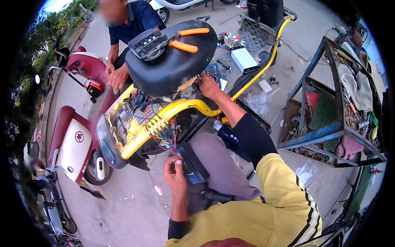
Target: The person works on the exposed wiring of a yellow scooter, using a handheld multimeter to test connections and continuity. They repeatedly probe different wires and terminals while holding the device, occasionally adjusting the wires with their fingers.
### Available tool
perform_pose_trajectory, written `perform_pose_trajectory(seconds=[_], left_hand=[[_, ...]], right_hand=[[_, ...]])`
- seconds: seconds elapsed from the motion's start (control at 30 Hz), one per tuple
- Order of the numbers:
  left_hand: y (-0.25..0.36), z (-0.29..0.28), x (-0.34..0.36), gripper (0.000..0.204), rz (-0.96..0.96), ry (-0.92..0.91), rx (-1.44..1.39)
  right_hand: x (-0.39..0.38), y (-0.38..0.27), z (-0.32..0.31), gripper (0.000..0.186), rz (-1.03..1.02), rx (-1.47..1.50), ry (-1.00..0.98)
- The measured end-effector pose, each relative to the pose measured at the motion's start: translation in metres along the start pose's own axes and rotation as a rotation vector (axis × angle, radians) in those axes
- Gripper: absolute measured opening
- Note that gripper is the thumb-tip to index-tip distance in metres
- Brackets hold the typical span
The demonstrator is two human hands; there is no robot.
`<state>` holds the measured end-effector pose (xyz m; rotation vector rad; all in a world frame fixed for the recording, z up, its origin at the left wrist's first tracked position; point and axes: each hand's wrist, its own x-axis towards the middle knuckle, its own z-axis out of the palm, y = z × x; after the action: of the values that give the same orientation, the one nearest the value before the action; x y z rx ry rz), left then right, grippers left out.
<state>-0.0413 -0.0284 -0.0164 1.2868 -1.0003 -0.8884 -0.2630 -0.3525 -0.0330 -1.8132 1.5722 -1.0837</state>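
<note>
My left hand [175, 176] pinches a thin red wire [177, 155] beside a black finned box [191, 164], which rests against my leg. Coloured wires run from there to the yellow frame [175, 108] of a scooter. My right hand [209, 87] reaches across to the torn edge of the black seat [173, 68]; its fingers curl round something dark that I cannot make out. Orange-handled pliers [184, 46] lie on the seat beside a small black device [148, 44]. A multimeter [212, 71] is just beyond my right hand.
A person [133, 18] crouches across the scooter, hands together. A silver box [243, 59] with wires lies on the floorboard. On the right stands a metal rack [329, 133] of tools and scrap. A red-and-white scooter [76, 148] is parked at left.
</note>
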Motion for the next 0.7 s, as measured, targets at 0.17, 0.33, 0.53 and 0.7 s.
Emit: perform_pose_trajectory(seconds=[0.17, 0.33, 0.53, 0.7], left_hand=[[-0.002, -0.002, 0.0, 0.004, 0.003, 0.017, 0.037], [0.003, -0.006, -0.003, 0.004, -0.026, 0.035, 0.029], [-0.002, 0.0, -0.004, 0.005, 0.104, 0.013, 0.027], [0.002, -0.005, -0.014, 0.009, 0.058, 0.043, -0.022]], right_hand=[[-0.01, 0.02, -0.007, 0.041, -0.005, 0.16, 0.134], [-0.087, -0.023, -0.035, 0.031, 0.139, 0.443, 0.232], [-0.214, -0.061, -0.021, 0.028, 0.188, 0.671, 0.124], [-0.275, -0.113, 0.012, 0.041, 0.01, 0.628, 0.055]])
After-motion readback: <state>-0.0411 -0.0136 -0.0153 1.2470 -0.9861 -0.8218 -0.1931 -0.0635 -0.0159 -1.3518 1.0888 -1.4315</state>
